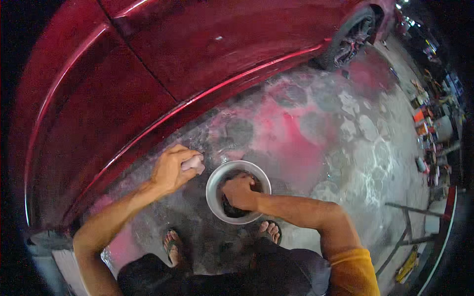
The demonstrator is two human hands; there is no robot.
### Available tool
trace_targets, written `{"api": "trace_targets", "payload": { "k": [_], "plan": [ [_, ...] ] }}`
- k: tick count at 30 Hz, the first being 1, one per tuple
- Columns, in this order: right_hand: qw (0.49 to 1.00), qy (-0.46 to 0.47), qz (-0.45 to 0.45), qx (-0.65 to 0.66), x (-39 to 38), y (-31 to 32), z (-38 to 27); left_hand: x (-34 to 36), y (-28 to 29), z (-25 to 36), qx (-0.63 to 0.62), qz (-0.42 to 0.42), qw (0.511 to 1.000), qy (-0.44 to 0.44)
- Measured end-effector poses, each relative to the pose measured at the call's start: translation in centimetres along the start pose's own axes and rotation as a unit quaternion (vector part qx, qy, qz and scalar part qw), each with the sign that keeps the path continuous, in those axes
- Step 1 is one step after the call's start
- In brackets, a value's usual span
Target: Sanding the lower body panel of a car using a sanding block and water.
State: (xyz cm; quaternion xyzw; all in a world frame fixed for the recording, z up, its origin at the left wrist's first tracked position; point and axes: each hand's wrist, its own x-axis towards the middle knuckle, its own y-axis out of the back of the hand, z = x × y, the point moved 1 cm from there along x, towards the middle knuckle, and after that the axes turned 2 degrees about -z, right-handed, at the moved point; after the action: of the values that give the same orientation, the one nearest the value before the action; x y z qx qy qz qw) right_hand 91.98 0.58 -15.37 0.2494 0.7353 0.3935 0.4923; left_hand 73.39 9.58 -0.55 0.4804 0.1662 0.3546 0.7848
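My left hand (170,168) is closed around a crumpled pale pinkish cloth (194,164), held to the left of a round metal bowl (214,190). Into that bowl reaches my right hand (240,192), its fingers down near dark liquid (236,213). The fingertips are partly hidden, and I cannot make out what they hold, if anything. The bowl rests on the floor in front of my sandalled feet. Beyond both hands stands a dark red car (197,54), its lower side panel running diagonally across the view.
A car wheel (351,39) is at the upper right. The wet grey floor (340,143) has pink and white stains. Along the right edge lie assorted containers and clutter (429,128), with a metal frame (407,222) and a yellow object (407,266) nearer to me.
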Motion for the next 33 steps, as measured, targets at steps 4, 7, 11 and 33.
{"api": "trace_targets", "payload": {
  "k": [4,7,11,33],
  "plan": [
    [0.999,-0.030,0.006,-0.030,0.6,0.5,-0.4,-0.6,0.2,0.7,-0.041,0.016,0.996,0.081],
    [0.999,0.003,-0.038,0.032,1.5,1.7,1.4,-1.7,-0.5,-0.1,-0.040,0.029,0.994,0.099],
    [0.971,0.094,0.031,0.218,-1.2,2.8,2.4,-2.9,-1.2,0.1,-0.097,0.043,0.981,0.163],
    [0.997,0.042,-0.043,0.055,2.5,0.6,1.2,1.9,-6.5,1.8,-0.259,0.131,0.941,0.177]
  ]
}}
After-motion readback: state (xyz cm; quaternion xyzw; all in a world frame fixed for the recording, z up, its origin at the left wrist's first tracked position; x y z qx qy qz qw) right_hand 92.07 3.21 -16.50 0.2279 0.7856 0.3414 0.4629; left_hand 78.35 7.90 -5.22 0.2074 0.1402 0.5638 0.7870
